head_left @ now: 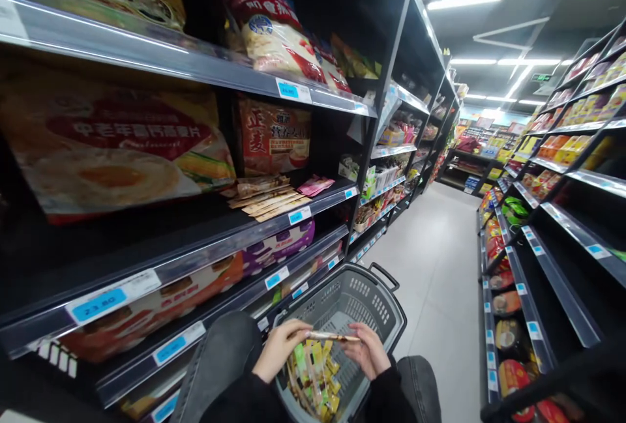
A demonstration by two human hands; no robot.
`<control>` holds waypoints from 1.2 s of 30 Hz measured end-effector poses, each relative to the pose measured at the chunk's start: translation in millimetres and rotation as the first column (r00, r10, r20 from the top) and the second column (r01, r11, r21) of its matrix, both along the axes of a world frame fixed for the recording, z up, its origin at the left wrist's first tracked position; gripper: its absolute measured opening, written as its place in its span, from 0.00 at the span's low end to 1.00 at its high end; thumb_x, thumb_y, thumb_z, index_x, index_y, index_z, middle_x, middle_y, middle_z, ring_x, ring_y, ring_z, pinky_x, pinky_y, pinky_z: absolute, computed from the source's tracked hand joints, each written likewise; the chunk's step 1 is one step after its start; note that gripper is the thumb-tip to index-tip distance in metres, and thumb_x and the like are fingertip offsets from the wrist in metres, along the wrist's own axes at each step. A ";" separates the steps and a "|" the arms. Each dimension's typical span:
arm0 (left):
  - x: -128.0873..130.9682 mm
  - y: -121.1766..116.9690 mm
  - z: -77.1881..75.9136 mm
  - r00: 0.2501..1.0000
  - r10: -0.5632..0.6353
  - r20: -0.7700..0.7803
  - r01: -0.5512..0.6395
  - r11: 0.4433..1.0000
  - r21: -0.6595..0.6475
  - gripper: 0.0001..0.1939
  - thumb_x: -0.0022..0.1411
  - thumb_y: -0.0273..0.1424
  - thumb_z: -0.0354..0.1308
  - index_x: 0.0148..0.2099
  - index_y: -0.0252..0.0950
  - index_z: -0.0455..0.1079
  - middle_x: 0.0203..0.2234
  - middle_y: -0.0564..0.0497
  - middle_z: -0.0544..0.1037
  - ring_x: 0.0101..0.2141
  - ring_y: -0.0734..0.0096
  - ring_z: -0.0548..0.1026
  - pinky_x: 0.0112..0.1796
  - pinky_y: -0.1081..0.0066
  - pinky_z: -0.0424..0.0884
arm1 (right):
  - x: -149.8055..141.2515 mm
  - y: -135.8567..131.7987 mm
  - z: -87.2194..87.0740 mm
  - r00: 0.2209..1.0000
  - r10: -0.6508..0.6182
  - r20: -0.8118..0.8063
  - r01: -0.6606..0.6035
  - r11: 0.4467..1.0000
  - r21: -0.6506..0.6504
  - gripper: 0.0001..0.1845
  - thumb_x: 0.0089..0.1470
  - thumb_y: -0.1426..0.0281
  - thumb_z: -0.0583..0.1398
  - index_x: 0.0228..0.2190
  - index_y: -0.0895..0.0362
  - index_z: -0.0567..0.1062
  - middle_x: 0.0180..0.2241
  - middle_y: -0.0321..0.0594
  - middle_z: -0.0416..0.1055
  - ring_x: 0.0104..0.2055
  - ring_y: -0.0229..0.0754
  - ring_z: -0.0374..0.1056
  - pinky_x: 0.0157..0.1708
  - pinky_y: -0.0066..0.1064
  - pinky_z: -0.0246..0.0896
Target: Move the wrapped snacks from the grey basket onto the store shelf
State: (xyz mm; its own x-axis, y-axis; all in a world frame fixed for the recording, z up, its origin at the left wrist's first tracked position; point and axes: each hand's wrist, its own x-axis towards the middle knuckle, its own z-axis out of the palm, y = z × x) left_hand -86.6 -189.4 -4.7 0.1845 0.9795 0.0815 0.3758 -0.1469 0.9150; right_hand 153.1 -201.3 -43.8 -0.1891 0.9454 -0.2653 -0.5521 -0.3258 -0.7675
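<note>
Beige and brown colouring covers a slim packet (333,336), narrow, flat-looking and seen nearly edge-on. Its print is too small and blurred to read, and it may be slightly creased, though the view is too poor to be sure. The slim packet lies almost level, its long axis running from left to right across the picture, with the right end a touch lower. One end points to the left hand (283,349), the other to the right hand (370,351). The left hand's grip is closed on the left end, and the right hand's grip is closed around the right end.

Both hands hold the slim packet above a grey plastic basket (380,309), which sits between the person's knees. Inside the basket, green, yellow and brown sachets (315,371) lie in a loose pile below the hands. To the left, a black shelf (205,227) carries a fanned stack of beige packets (274,201), a few pink sachets (315,185) just beside them, and large food bags (122,143) behind a price strip.
</note>
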 end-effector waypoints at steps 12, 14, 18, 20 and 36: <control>-7.3 -2.3 7.9 0.906 0.198 0.374 -0.064 0.937 -0.342 0.24 0.35 0.40 0.68 0.37 0.35 0.74 0.30 0.51 0.75 0.32 0.63 0.75 0.29 0.66 0.75 | 0.5 7.2 -8.5 0.955 -0.052 0.291 -0.023 0.969 0.247 0.24 0.27 0.65 0.71 0.33 0.54 0.77 0.28 0.38 0.75 0.31 0.44 0.71 0.36 0.35 0.66; -5.0 0.0 5.3 0.903 0.206 0.377 -0.066 0.933 -0.353 0.23 0.35 0.40 0.69 0.36 0.35 0.74 0.30 0.51 0.75 0.32 0.63 0.75 0.30 0.65 0.76 | 4.6 9.4 -12.0 0.931 -0.048 0.362 -0.039 0.972 0.231 0.20 0.28 0.64 0.70 0.29 0.55 0.78 0.26 0.39 0.75 0.30 0.45 0.71 0.35 0.37 0.67; 5.6 4.0 -2.7 0.888 0.234 0.395 -0.079 0.926 -0.369 0.23 0.34 0.41 0.69 0.33 0.32 0.73 0.27 0.50 0.76 0.30 0.63 0.76 0.32 0.64 0.76 | 11.1 9.3 -1.3 0.908 -0.062 0.414 -0.005 0.987 0.161 0.21 0.29 0.59 0.69 0.27 0.59 0.77 0.25 0.41 0.74 0.26 0.44 0.71 0.31 0.37 0.69; 12.6 6.9 -9.0 0.887 0.249 0.388 -0.095 0.923 -0.374 0.23 0.34 0.42 0.69 0.31 0.30 0.73 0.25 0.49 0.76 0.28 0.63 0.76 0.32 0.63 0.76 | 12.3 9.6 3.3 0.903 -0.094 0.420 0.040 0.990 0.136 0.21 0.28 0.56 0.68 0.23 0.59 0.75 0.22 0.40 0.73 0.24 0.43 0.70 0.29 0.36 0.69; 23.9 13.9 -33.0 0.959 0.090 0.267 0.013 0.933 -0.360 0.19 0.42 0.36 0.65 0.37 0.30 0.73 0.28 0.49 0.77 0.25 0.73 0.73 0.28 0.74 0.69 | 4.3 7.0 -6.3 0.793 -0.188 0.580 0.056 0.970 0.238 0.13 0.46 0.63 0.58 0.33 0.54 0.62 0.17 0.26 0.61 0.16 0.33 0.61 0.18 0.25 0.59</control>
State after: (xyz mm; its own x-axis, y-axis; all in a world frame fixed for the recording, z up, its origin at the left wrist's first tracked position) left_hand -62.8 -175.6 -37.7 0.1667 0.9588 -0.2302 0.1009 0.2156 0.9712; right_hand 157.4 -194.3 -50.1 0.0637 0.9938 -0.0913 0.0098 -0.0921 -0.9957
